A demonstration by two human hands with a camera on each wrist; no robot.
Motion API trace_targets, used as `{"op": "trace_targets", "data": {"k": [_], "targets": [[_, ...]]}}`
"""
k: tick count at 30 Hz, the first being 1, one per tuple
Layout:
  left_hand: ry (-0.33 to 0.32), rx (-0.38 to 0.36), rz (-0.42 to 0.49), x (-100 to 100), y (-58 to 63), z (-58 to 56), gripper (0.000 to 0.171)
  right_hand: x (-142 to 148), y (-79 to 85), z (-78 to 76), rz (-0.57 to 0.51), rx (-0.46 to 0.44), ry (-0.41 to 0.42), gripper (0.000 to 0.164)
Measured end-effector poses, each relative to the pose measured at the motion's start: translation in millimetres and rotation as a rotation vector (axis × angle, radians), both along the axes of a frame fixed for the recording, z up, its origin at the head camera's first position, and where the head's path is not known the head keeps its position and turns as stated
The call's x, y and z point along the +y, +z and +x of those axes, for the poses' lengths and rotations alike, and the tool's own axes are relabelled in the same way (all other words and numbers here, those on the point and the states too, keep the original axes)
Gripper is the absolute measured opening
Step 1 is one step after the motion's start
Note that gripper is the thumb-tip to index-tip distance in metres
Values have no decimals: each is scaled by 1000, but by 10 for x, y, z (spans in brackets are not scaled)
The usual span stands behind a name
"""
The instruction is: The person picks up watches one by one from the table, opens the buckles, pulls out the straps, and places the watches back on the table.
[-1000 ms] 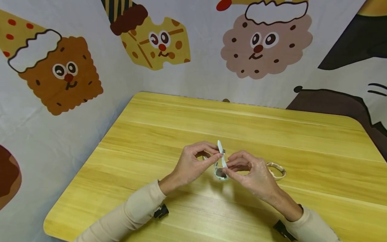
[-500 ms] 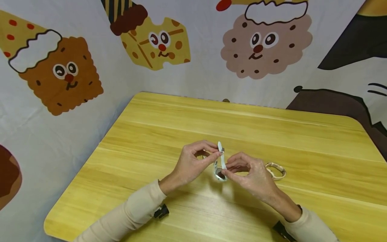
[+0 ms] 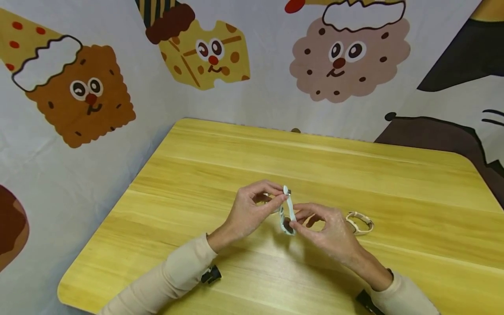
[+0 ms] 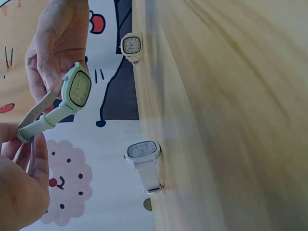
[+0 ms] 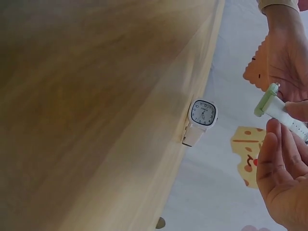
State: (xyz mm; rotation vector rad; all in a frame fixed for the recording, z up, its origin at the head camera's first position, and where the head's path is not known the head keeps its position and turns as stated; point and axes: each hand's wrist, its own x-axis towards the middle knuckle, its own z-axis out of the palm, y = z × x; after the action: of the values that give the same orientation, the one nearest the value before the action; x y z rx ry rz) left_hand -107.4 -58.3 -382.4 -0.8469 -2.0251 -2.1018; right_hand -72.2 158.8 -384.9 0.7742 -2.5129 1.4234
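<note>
My left hand pinches the strap of a light green wristwatch near its metal buckle. The strap forms a loop, with a short tip standing above the buckle. My right hand grips the strap lower down, close to the watch case. In the head view the case hangs low between both hands, partly hidden by the right thumb. Seen from the right wrist, the case is edge-on and small holes show along the strap.
A beige wristwatch lies on the wooden table right of my right hand. Behind my left hand, mostly hidden in the head view, is a white wristwatch. A wall cloth with cartoon prints borders the table's back and left.
The strap's tip has drawn down, so less of it shows above the buckle. The right fingers have lowered slightly. Both hands keep hold of the watch.
</note>
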Motion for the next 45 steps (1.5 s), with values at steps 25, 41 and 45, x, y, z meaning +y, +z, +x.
{"op": "trace_targets", "data": {"k": [25,41,45], "targets": [[23,-135,31,-55,-29,-2,10,-3,-39,-14,23,-106,40,30],[-24,-228,103,-62,-41,13,12,0,-56,-18,-2,-110,34,27],[-26,-232,92,-67,-36,11,12,1,-60,-24,-21,-98,32,27]]}}
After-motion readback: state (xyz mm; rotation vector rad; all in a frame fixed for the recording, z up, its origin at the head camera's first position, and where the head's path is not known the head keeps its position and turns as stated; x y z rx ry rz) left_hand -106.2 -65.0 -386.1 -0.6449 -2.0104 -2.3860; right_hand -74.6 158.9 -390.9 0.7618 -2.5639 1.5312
